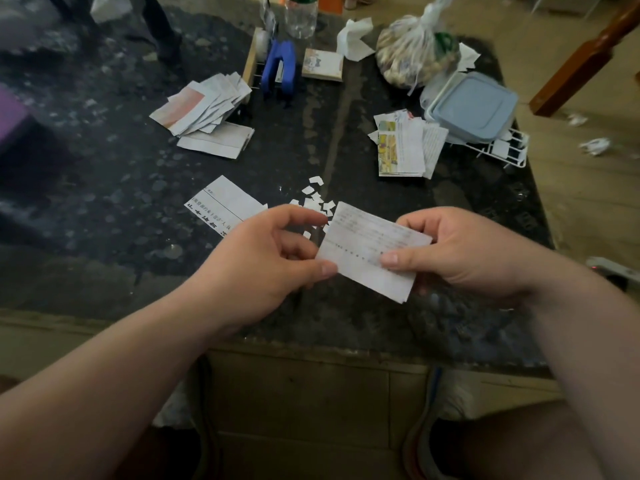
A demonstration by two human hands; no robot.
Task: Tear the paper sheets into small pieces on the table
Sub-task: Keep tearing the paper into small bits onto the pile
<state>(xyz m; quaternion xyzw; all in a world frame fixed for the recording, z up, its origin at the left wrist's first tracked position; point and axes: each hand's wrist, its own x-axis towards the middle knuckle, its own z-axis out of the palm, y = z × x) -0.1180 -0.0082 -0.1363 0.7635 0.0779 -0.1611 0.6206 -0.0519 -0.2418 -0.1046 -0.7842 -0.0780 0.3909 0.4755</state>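
A white printed paper sheet is held above the near part of the dark table. My left hand pinches its left edge between thumb and fingers. My right hand pinches its right side, thumb on top. Several small torn white pieces lie on the table just behind the sheet. Another printed sheet lies flat to the left, partly hidden by my left hand.
A fanned stack of paper sheets lies at the back left, another stack at the back right. Behind them are a blue stapler, a notepad, a water bottle, a tied plastic bag and a blue-lidded box on a white wire rack.
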